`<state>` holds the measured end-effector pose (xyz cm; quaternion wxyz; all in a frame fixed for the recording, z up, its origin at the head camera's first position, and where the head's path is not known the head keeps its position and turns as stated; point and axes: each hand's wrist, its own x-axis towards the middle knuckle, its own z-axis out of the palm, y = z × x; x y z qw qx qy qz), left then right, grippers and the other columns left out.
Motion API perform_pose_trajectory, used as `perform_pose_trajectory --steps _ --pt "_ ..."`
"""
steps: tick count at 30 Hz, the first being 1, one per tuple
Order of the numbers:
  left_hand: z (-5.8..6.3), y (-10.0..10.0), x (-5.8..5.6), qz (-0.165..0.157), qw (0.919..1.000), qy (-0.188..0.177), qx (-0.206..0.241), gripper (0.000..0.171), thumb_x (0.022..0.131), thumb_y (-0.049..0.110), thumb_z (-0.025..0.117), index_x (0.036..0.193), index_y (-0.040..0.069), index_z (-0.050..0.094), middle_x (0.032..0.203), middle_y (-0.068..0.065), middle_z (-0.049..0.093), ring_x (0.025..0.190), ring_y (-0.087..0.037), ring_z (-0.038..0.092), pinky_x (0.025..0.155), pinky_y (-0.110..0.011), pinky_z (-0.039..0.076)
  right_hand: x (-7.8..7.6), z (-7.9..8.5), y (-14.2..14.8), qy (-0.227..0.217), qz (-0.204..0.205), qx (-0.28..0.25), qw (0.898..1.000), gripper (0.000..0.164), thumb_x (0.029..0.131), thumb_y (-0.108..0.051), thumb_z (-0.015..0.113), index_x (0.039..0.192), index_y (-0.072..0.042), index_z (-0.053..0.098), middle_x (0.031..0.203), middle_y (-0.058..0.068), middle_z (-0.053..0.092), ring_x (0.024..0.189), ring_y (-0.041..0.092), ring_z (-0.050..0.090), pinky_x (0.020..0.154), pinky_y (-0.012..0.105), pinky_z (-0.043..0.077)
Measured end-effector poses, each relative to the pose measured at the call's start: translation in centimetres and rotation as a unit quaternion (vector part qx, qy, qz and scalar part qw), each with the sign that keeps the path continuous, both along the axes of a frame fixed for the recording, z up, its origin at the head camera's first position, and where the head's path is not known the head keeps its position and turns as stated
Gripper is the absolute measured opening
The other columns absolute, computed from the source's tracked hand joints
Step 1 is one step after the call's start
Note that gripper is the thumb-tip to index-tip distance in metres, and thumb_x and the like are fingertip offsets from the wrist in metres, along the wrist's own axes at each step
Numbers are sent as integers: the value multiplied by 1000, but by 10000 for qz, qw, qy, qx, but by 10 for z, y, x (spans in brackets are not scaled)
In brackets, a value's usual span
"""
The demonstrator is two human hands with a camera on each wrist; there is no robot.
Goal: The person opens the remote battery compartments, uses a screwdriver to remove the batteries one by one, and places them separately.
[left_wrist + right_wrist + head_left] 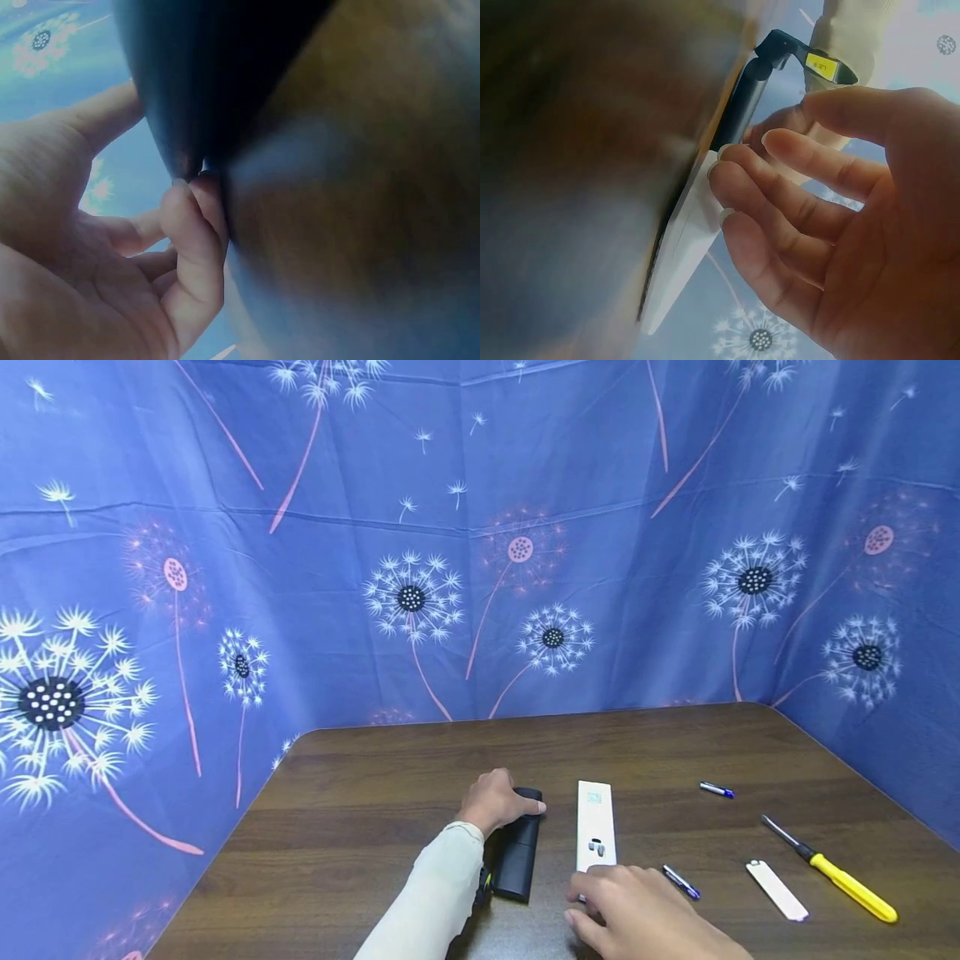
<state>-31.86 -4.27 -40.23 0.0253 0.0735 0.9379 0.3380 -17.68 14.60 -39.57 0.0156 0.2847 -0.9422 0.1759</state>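
Note:
My left hand (495,802) grips a long black case-like block (516,860), with the thumb over its top near the far end. In the left wrist view, curled fingertips (191,247) meet the lower edge of this dark block (195,82). To its right lies a long white slab (595,814) with a teal square mark and small grey parts. My right hand (637,910) is over the slab's near end, fingers loosely bent. In the right wrist view, its fingertips (727,169) are right beside the white slab (694,232), and nothing sits in the palm.
Two short blue-and-silver cylinders lie on the brown table (360,827), a near one (681,882) and a far one (717,790). Farther right are a narrow white strip (777,891) and a yellow-handled screwdriver (851,887). A blue dandelion-print cloth (480,635) hangs behind the table.

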Motion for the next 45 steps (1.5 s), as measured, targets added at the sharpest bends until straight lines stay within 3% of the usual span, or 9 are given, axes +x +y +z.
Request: perform_pose_trajectory --steps 5,11,18,24,28,32,45 --pt "-3 1 0 95 9999 -87 -14 49 73 41 89 96 4 65 78 -7 58 65 -24 57 57 -38 47 -2 1 -5 193 56 29 9998 8 92 -34 70 87 -28 68 80 -24 57 64 -3 47 52 28 43" --pt "-3 3 -2 173 9994 -252 149 49 74 39 89 98 3 65 81 -9 58 68 -26 57 59 -41 49 -4 3 -7 31 25 -128 9999 8 94 -34 68 89 -28 68 79 -25 56 65 -3 49 54 29 45" --pt "-5 8 -3 31 9980 -395 486 44 78 36 87 92 2 63 79 -9 57 67 -25 57 59 -40 49 -7 2 -8 -101 -134 -242 9996 9 94 -33 68 87 -29 69 77 -25 55 65 -4 49 54 28 44" --pt "-7 10 -7 -11 9940 -510 963 40 84 34 83 92 2 60 80 -9 58 67 -23 58 59 -34 48 -7 3 -11 -198 -533 -376 9977 8 94 -33 68 87 -28 71 75 -25 56 65 -3 51 54 29 44" --pt "-6 10 -9 -54 9901 -609 1266 39 88 34 79 94 2 58 83 -9 58 70 -23 58 60 -34 48 -6 3 -12 200 -798 -371 9959 7 93 -31 69 86 -31 69 70 -27 52 65 -4 50 54 30 42" --pt "-7 10 -12 -81 9848 -577 1636 37 90 34 76 94 3 57 85 -9 58 71 -22 58 61 -34 48 -7 4 -12 515 -785 -411 9947 9 93 -31 70 84 -33 68 68 -26 49 63 -5 48 53 27 40" --pt "-3 11 -15 -99 9564 -509 2873 33 93 32 72 94 2 58 84 -9 62 69 -19 60 59 -31 49 -20 13 -11 550 -1114 -736 9895 5 94 -32 71 90 -30 70 69 -22 53 61 -5 48 50 24 39"
